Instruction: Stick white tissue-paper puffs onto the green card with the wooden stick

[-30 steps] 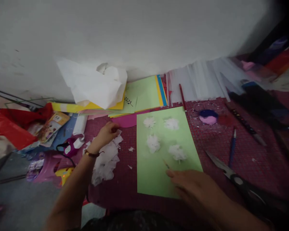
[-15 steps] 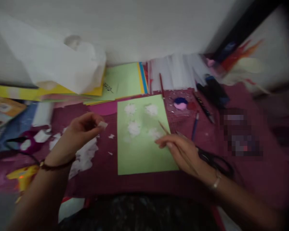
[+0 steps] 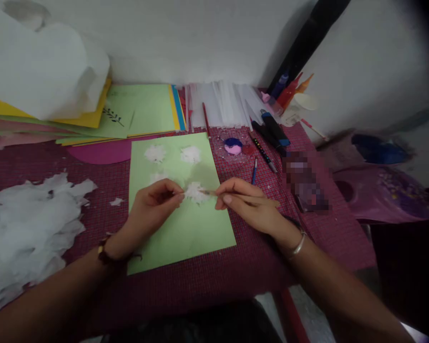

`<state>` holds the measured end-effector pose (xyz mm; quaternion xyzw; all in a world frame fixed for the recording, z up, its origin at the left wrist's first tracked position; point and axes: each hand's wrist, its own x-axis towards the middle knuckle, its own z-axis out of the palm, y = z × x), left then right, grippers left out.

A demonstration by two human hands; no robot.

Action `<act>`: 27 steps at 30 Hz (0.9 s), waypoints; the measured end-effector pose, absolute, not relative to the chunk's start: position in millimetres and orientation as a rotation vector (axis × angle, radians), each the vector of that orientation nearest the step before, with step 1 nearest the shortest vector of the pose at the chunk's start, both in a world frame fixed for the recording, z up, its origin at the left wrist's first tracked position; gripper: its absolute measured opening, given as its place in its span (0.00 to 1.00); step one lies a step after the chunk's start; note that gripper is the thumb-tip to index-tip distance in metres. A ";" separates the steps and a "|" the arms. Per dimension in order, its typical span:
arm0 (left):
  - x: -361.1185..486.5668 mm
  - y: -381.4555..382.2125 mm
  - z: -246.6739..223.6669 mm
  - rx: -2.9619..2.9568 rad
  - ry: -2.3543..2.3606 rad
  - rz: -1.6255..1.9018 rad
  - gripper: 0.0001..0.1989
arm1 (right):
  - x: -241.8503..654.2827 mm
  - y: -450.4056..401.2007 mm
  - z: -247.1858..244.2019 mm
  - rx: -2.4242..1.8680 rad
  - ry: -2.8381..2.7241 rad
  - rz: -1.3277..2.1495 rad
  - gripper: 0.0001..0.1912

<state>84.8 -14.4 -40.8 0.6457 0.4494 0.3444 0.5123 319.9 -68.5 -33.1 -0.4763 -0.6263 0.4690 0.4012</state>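
Observation:
A light-green sheet of paper (image 3: 186,233) lies on the table, with several fluffy white paper tufts on it. Above the sheet, my left hand (image 3: 155,207) pinches a small piece of white paper, now mostly hidden by the fingertips, beside the lower-right tuft (image 3: 196,192). A thin paintbrush (image 3: 250,199) is gripped in my right hand (image 3: 255,209), its tip pointing left at that same tuft. The lower-left tuft (image 3: 160,177) is partly covered by my left hand.
At left lies a heap of torn white paper (image 3: 32,233), with a loose scrap (image 3: 117,202) near it. Coloured sheets (image 3: 146,107) are stacked behind. To the right are a paint palette (image 3: 233,146), a pen (image 3: 263,152), a small blue brush (image 3: 254,170) and a blue-black cutter (image 3: 275,128).
My left hand has moved right, from beside the green sheet to over it, at the lower-right tuft. The brush tip has come down to that tuft. The view has shifted right.

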 end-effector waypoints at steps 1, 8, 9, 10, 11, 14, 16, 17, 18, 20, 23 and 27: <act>84.3 -16.7 -44.2 1.614 1.072 0.844 0.04 | 319.7 -68.5 -34.1 -1.213 -1.620 1.201 0.07; 84.7 -18.0 -44.9 1.940 1.018 0.839 0.04 | 318.5 -63.4 -33.3 -1.278 -1.742 1.174 0.07; 84.9 -17.6 -43.8 1.939 1.014 0.829 0.05 | 318.8 -62.9 -33.2 -1.296 -1.746 1.164 0.07; 84.9 -17.3 -42.9 1.938 1.007 0.819 0.05 | 319.1 -62.6 -33.1 -1.308 -1.753 1.155 0.07; 84.7 -17.3 -42.4 1.937 0.998 0.805 0.05 | 319.3 -62.6 -33.0 -1.318 -1.758 1.146 0.07; 83.6 -18.2 -43.5 1.926 1.016 0.735 0.03 | 319.2 -63.2 -33.1 -1.327 -1.758 1.099 0.08; 83.1 -19.0 -46.4 1.919 1.068 0.699 0.02 | 318.6 -63.8 -33.7 -1.298 -1.770 1.094 0.08; 83.1 -19.2 -48.7 1.921 1.097 0.689 0.03 | 318.2 -64.0 -34.2 -1.277 -1.790 1.094 0.08; 83.1 -19.2 -51.4 1.922 1.121 0.691 0.03 | 317.8 -64.1 -34.6 -1.258 -1.814 1.087 0.08; 83.3 -18.7 -58.1 1.912 1.140 0.737 0.02 | 317.1 -63.8 -35.2 -1.260 -1.854 1.058 0.09; 82.4 -17.6 -68.0 1.866 1.145 0.814 0.07 | 316.2 -62.7 -35.0 -1.326 -1.843 1.030 0.10; 79.8 -17.6 -70.7 1.841 1.183 0.777 0.07 | 315.7 -60.8 -34.8 -1.353 -1.736 1.091 0.09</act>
